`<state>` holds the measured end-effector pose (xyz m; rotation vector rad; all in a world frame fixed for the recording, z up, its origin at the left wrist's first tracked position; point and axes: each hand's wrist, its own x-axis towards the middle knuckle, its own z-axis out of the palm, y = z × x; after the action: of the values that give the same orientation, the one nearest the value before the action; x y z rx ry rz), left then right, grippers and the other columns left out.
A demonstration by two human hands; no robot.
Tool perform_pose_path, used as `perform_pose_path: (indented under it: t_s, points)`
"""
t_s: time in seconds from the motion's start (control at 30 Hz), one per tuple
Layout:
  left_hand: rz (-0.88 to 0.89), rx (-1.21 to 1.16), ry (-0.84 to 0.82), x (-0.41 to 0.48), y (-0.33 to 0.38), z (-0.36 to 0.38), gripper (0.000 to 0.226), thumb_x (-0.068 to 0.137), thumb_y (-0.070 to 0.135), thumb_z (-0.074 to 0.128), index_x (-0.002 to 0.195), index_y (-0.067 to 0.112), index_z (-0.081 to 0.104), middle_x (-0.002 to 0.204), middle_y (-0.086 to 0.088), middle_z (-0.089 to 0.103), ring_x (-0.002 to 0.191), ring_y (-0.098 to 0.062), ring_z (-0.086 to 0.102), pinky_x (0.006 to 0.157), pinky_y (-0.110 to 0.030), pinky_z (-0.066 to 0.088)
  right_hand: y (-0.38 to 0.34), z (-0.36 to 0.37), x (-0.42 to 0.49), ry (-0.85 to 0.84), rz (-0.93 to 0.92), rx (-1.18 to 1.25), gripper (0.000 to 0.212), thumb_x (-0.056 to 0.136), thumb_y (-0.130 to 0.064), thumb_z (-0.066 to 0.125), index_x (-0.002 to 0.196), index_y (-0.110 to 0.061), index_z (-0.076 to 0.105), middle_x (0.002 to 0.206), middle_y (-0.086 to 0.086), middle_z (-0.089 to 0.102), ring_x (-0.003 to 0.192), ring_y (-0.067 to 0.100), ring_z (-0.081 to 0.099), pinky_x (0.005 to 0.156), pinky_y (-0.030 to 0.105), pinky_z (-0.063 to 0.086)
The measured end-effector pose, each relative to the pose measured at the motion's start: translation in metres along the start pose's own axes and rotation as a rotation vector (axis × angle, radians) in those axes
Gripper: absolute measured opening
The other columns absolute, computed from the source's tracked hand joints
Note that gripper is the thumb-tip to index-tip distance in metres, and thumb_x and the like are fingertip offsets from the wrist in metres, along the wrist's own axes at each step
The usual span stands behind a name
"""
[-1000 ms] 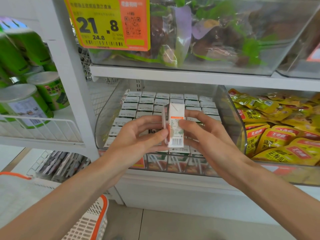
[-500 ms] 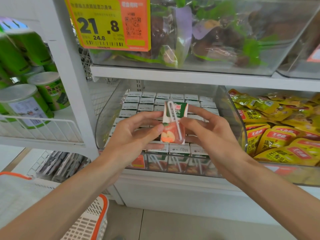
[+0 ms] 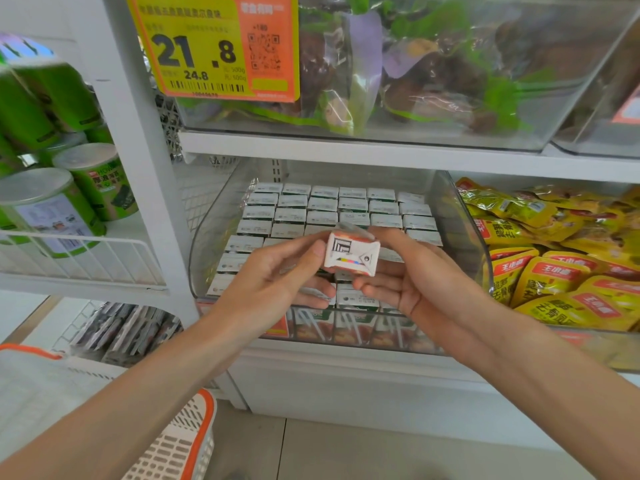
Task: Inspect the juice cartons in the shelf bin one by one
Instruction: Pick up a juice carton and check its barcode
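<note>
A small juice carton (image 3: 351, 252) is held just in front of the clear shelf bin (image 3: 462, 233), tipped so a folded white end faces the camera. The left hand (image 3: 273, 285) pinches its left side with the thumb, and the right hand (image 3: 408, 285) grips its right side, fingers curled beneath. Rows of like cartons (image 3: 322, 206) stand packed in the bin behind it, with yellow snack packets (image 3: 554, 271) to the right and green cans (image 3: 52, 209) to the left.

A yellow-and-orange price tag (image 3: 211, 46) hangs at the front left corner of the upper clear bin (image 3: 415, 131). Green cans (image 3: 52, 209) lie on the left wire shelf (image 3: 86, 258). Yellow snack pouches (image 3: 550, 275) fill the right-hand bin (image 3: 606, 348), and an orange-rimmed basket (image 3: 194, 434) sits below.
</note>
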<state>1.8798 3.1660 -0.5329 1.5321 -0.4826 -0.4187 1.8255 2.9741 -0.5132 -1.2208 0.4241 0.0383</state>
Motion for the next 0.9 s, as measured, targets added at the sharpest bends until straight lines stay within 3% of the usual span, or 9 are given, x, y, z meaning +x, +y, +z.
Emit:
perform_pose_path:
  t_s: [0.07, 0.2, 0.33, 0.43, 0.53, 0.6, 0.7, 0.77, 0.9]
  points:
    - [-0.01, -0.017, 0.001, -0.0005, 0.0011, 0.0001, 0.043, 0.095, 0.042, 0.057, 0.136, 0.033, 0.065, 0.111, 0.006, 0.08, 0.095, -0.023, 0.079, 0.074, -0.025, 0.064, 0.0018, -0.0014, 0.0006, -0.02, -0.049, -0.061, 0.03, 0.101, -0.026, 0.068, 0.128, -0.015, 0.066, 0.101, 0.022, 0.08, 0.082, 0.026, 0.08, 0.064, 0.026, 0.063]
    - [0.023, 0.042, 0.028, -0.0004, 0.0002, -0.0029, 0.047, 0.094, 0.037, 0.065, 0.141, 0.039, 0.062, 0.113, 0.01, 0.078, 0.103, -0.012, 0.077, 0.082, -0.025, 0.063, 0.0046, -0.0054, -0.0012, -0.086, -0.238, -0.262, 0.036, 0.107, -0.026, 0.062, 0.139, -0.04, 0.056, 0.109, 0.005, 0.082, 0.1, 0.022, 0.079, 0.087, 0.029, 0.064]
    - [0.044, 0.101, 0.073, -0.0004, 0.001, -0.004, 0.05, 0.087, 0.036, 0.077, 0.136, 0.038, 0.066, 0.114, 0.018, 0.077, 0.103, -0.009, 0.077, 0.088, -0.026, 0.063, 0.0053, -0.0061, 0.0001, -0.08, -0.352, -0.307, 0.042, 0.106, -0.019, 0.064, 0.139, -0.042, 0.053, 0.114, 0.001, 0.081, 0.104, 0.019, 0.078, 0.107, 0.044, 0.054]
    - [0.134, 0.211, 0.123, -0.0014, 0.003, -0.0032, 0.037, 0.087, 0.031, 0.082, 0.122, 0.037, 0.075, 0.11, 0.019, 0.078, 0.104, -0.004, 0.074, 0.09, -0.026, 0.061, 0.0053, -0.0026, 0.0007, -0.05, -0.364, -0.32, 0.047, 0.099, -0.023, 0.074, 0.139, -0.04, 0.057, 0.121, -0.003, 0.078, 0.109, 0.015, 0.076, 0.102, 0.043, 0.059]
    - [0.208, 0.298, 0.167, -0.003, 0.0033, -0.0006, 0.044, 0.076, 0.036, 0.088, 0.118, 0.035, 0.076, 0.104, 0.017, 0.077, 0.1, -0.003, 0.073, 0.089, -0.021, 0.059, 0.0068, 0.0011, -0.0023, -0.014, -0.384, -0.405, 0.058, 0.086, -0.034, 0.085, 0.137, -0.043, 0.06, 0.125, -0.008, 0.073, 0.11, 0.01, 0.074, 0.091, 0.032, 0.064]
    - [0.244, 0.335, 0.157, -0.0045, 0.0034, 0.0016, 0.048, 0.071, 0.04, 0.088, 0.118, 0.035, 0.075, 0.104, 0.016, 0.073, 0.1, -0.005, 0.072, 0.087, -0.023, 0.06, 0.0093, 0.0018, -0.0027, 0.004, -0.362, -0.384, 0.057, 0.086, -0.029, 0.086, 0.137, -0.04, 0.063, 0.123, -0.004, 0.074, 0.108, 0.012, 0.076, 0.09, 0.032, 0.064]
    - [0.268, 0.317, 0.117, -0.0038, 0.004, 0.0017, 0.05, 0.074, 0.045, 0.084, 0.122, 0.035, 0.073, 0.111, 0.017, 0.073, 0.106, -0.006, 0.071, 0.087, -0.022, 0.059, 0.0072, 0.0012, -0.0018, -0.056, -0.23, -0.18, 0.041, 0.095, -0.023, 0.078, 0.134, -0.022, 0.067, 0.118, 0.005, 0.079, 0.107, 0.021, 0.078, 0.093, 0.035, 0.063]
    - [0.268, 0.305, 0.081, -0.0037, 0.004, 0.0013, 0.054, 0.074, 0.047, 0.083, 0.126, 0.034, 0.072, 0.119, 0.018, 0.073, 0.111, -0.005, 0.069, 0.088, -0.021, 0.059, 0.0037, -0.0007, -0.0005, -0.086, -0.132, -0.026, 0.032, 0.099, -0.024, 0.072, 0.129, -0.013, 0.07, 0.113, 0.012, 0.08, 0.106, 0.029, 0.078, 0.087, 0.034, 0.064]
    - [0.291, 0.344, 0.038, -0.0044, 0.0034, 0.0039, 0.047, 0.077, 0.039, 0.082, 0.123, 0.037, 0.072, 0.12, 0.019, 0.072, 0.112, -0.007, 0.07, 0.087, -0.022, 0.06, 0.001, -0.0044, 0.0003, -0.125, 0.018, 0.191, 0.03, 0.098, -0.025, 0.066, 0.123, -0.01, 0.069, 0.112, 0.023, 0.077, 0.093, 0.03, 0.079, 0.074, 0.032, 0.065]
